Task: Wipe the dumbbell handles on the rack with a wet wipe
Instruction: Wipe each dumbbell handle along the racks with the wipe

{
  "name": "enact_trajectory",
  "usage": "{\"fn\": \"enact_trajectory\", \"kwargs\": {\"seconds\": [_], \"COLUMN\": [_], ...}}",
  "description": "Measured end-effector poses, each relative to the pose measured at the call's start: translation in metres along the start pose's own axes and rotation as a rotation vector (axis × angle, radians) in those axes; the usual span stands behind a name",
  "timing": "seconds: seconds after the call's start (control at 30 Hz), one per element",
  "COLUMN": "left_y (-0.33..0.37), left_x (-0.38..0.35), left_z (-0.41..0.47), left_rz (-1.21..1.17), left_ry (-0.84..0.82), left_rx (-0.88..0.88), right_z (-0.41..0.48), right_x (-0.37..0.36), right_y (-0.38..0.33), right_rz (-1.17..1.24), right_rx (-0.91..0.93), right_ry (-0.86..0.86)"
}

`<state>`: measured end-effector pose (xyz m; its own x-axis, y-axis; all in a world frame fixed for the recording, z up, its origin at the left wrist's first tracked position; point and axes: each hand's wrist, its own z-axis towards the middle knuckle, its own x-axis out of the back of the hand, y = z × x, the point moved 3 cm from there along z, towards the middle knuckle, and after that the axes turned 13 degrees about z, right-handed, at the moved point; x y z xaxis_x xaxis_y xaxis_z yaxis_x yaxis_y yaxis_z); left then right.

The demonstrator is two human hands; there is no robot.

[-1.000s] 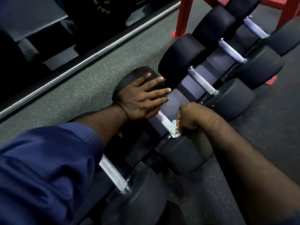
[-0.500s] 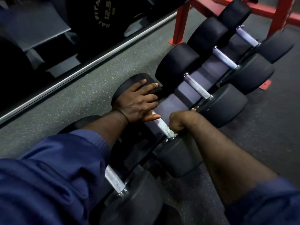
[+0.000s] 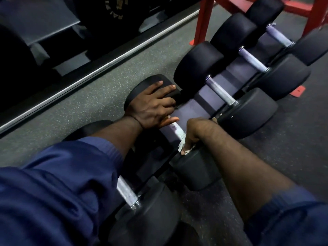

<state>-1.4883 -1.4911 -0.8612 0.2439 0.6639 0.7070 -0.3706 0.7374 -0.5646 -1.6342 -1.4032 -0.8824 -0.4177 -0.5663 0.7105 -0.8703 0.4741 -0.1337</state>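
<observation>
Currently wiping one dumbbell handle (image 3: 174,129) on the rack (image 3: 200,102), with the wet wipe (image 3: 182,145) bunched in the right hand (image 3: 198,132); gripping wipe and bar together with curled fingers (image 3: 190,141), hard up against the inner face of the near head (image 3: 197,173), with a white scrap of wipe poking out below the knuckles. Bracing the far head (image 3: 138,89) with the left hand (image 3: 152,107); pressing down with fingers (image 3: 163,102) spread and fairly straight, holding nothing, with the thumb laid along the bar just short of the right fingers. Leaving only a short bare stretch of handle between the two sets of fingers.

Could go wrong in a few ways, by this reading; may snag or tear the wipe on the rough bar, or pinch it against the collar beside the right fingers, with so little of it showing; may knock knuckles on the neighbouring head (image 3: 248,112) just beyond the right fingers if sliding fast; may miss the strip under the left thumb unless lifting it clear; may roll the dumbbell in its cradle if easing off with the left fingers while twisting. Not touching the farther handles (image 3: 221,91) beyond the fingers, nor the nearer handle (image 3: 126,192) on this side of them; cannot tell whether wiped.
</observation>
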Motion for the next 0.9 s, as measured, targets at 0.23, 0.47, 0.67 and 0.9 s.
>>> {"fn": "enact_trajectory", "kwargs": {"seconds": [0.23, 0.47, 0.67, 0.9], "left_y": [0.0, 0.001, 0.0, 0.002], "left_x": [0.001, 0.002, 0.002, 0.003], "left_z": [0.0, 0.001, 0.0, 0.002], "left_rz": [-0.019, -0.015, -0.016, -0.021], "left_ry": [-0.031, 0.0, -0.002, -0.052], "left_rx": [-0.007, -0.002, -0.004, 0.015], "right_z": [-0.006, 0.005, 0.008, 0.011], "right_x": [0.002, -0.007, -0.006, 0.003], "right_y": [0.022, -0.008, 0.002, 0.012], "right_rz": [0.162, 0.004, 0.188, 0.388], "right_rx": [0.09, 0.129, 0.161, 0.279], "right_ry": [0.16, -0.046, 0.073, 0.127]}}
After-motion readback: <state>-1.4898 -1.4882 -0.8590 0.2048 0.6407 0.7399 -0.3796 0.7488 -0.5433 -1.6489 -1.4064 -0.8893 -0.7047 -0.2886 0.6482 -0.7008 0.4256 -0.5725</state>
